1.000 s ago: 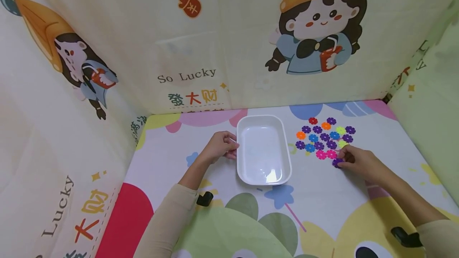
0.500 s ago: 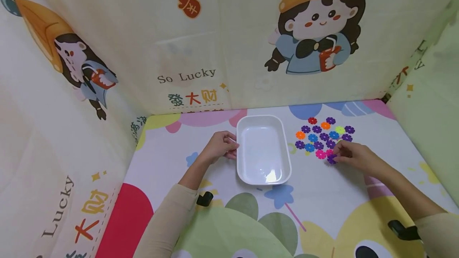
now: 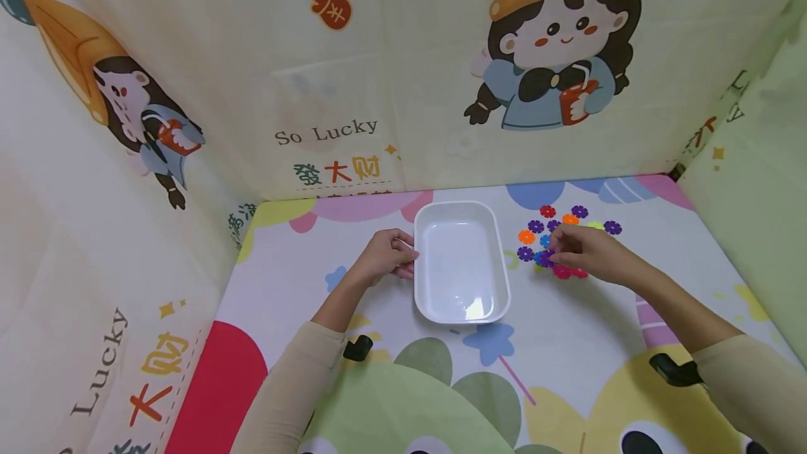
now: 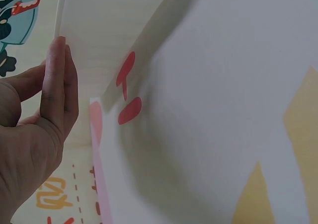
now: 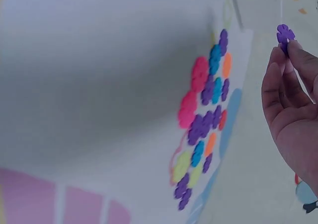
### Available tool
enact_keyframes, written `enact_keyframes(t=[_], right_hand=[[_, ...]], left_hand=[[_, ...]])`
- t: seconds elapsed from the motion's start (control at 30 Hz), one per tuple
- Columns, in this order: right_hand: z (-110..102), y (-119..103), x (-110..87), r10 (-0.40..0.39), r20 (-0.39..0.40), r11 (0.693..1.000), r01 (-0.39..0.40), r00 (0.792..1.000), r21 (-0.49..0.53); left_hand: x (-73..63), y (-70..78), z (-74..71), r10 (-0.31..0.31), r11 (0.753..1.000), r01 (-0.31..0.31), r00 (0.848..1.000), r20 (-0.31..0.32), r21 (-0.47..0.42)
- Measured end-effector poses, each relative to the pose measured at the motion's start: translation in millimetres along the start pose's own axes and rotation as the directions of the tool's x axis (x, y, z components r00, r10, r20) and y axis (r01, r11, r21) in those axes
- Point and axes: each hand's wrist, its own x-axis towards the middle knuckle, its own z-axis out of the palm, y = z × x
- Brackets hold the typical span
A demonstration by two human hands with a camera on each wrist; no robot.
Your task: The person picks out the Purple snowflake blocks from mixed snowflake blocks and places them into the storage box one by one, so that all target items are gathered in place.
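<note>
Between the thumb and fingers of my right hand (image 3: 595,254) is a purple flower-shaped plastic disc (image 5: 285,34), pinched by its edge and raised above the table in the right wrist view. Below and behind that hand lie several similar discs in purple, blue, orange, pink, red and yellow, such as the orange disc (image 3: 526,237); the hand hides some of them in the head view. My left hand (image 3: 384,258) grips the left rim of a white rectangular tray (image 3: 419,300), fingertips right at its lip. The bare tray bottom shows, with a light glare on it.
Under everything is a table with a printed cartoon cover (image 3: 555,342). Patterned cloth walls (image 3: 435,90) rise at the back, left and right. Black camera mounts (image 3: 674,371) stick out at both wrists.
My right hand has moved left and slightly back with the purple disc, from the near right edge of the disc group to over it. My left hand and the tray stay put.
</note>
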Motion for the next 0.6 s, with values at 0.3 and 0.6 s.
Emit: enact_keyframes(t=[0.3, 0.6], right_hand=[[6.3, -30.8, 23.7, -0.055, 0.029, 0.996, 0.053, 0.998, 0.072], [28.0, -56.6, 46.2, -0.067, 0.075, 0.988, 0.055, 0.995, 0.146]], left_hand=[[0.8, 0.2, -0.5, -0.002, 1.000, 0.003, 1.000, -0.005, 0.009], [1.3, -1.8, -1.0, 0.001, 1.000, -0.001, 1.000, -0.003, 0.014]])
